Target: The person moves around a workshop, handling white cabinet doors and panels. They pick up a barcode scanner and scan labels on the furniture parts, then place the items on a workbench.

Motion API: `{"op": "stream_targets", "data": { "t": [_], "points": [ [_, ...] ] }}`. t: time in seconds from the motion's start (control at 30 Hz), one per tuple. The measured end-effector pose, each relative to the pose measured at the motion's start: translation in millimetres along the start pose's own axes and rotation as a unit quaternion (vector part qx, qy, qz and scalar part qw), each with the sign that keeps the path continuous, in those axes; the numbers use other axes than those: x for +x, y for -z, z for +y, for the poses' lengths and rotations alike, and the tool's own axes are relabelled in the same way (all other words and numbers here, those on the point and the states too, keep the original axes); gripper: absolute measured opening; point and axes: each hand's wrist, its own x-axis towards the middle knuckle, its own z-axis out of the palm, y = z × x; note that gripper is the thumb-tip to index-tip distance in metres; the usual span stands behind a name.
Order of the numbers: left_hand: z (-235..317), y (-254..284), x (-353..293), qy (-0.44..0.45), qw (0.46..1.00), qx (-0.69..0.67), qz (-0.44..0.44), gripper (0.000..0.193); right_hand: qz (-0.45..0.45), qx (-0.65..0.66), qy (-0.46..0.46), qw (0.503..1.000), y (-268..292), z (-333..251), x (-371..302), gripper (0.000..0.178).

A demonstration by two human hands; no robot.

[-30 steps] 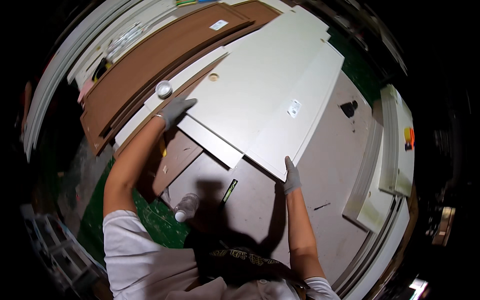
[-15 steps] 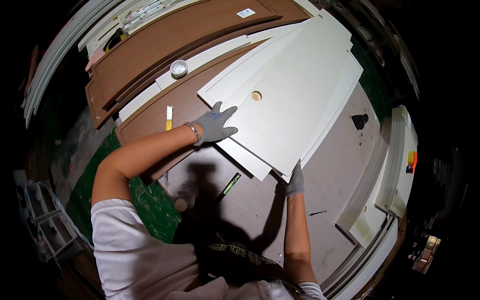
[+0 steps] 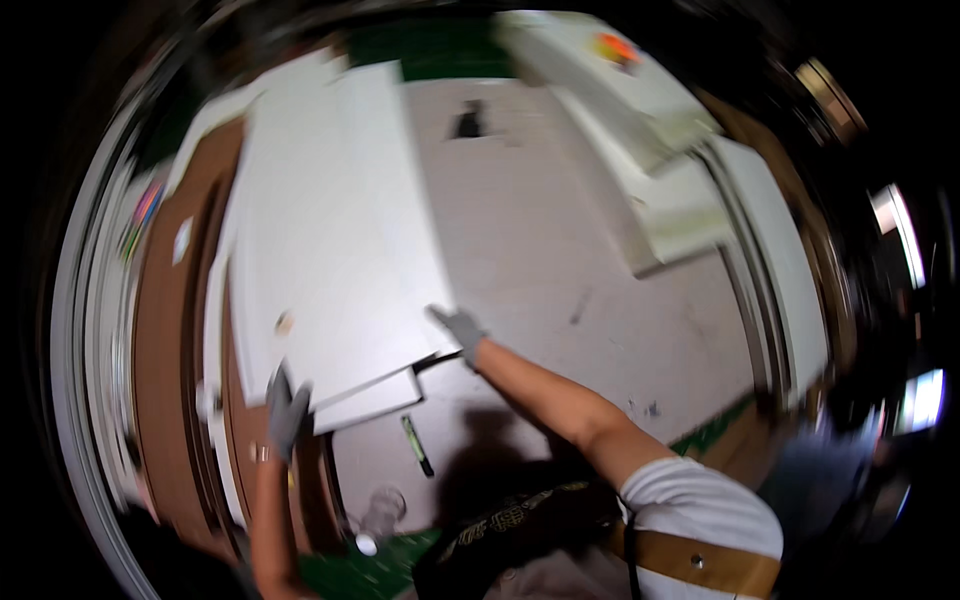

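Note:
A large white board point(image 3: 340, 240) with a round bare-wood recess lies on a stack of other boards, left of centre. My left hand point(image 3: 288, 412), in a grey glove, touches its near left corner with fingers stretched out. My right hand point(image 3: 458, 332), also gloved, closes on the near right corner. Another white board point(image 3: 368, 402) pokes out from beneath toward me. On the worktop nearby lies a black and green marker-like stick point(image 3: 416, 445). Motion blurs the view, so the fingertips show poorly.
Brown panels point(image 3: 172, 330) stand along the left, with a white container point(image 3: 208, 400) beside them. A pinkish-grey worktop point(image 3: 540, 300) extends right, with a black object point(image 3: 470, 120) at its far end. White boards point(image 3: 680, 205) are stacked at right. A clear cup-like container point(image 3: 382, 512) stands near me.
My view has swung to the right, so the boards appear turned and farther left. The left hand's fingers have come from lying spread on the board to its near corner; the right hand stays at its corner.

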Motion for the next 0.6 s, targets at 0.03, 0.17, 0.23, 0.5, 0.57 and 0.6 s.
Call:
{"op": "stream_targets", "data": {
  "t": [0.03,0.17,0.23,0.5,0.57,0.6],
  "points": [
    [-42,-1,-10,-0.023,0.998,-0.037,0.043,0.068,-0.03,-0.08,-0.018,0.996,-16,-35,-25,0.086],
    [-14,10,-15,0.062,0.98,-0.191,0.014,0.066,-0.008,-0.018,-0.012,1.0,-18,-49,-46,0.096],
    [-23,17,-12,0.075,0.978,-0.196,0.015,0.067,-0.02,-0.004,-0.026,0.999,-20,-51,-57,0.096],
    [-50,35,4,0.119,0.987,-0.106,0.013,0.062,-0.038,0.033,-0.005,0.999,-24,-39,-64,0.094],
    [-61,51,-4,0.201,0.974,-0.099,-0.026,0.064,-0.075,0.01,-0.007,0.997,-23,-37,-68,0.094],
    [-53,51,-9,0.152,0.985,-0.077,-0.01,0.065,-0.108,0.072,-0.027,0.991,-13,-31,-72,0.081]
  ]
}}
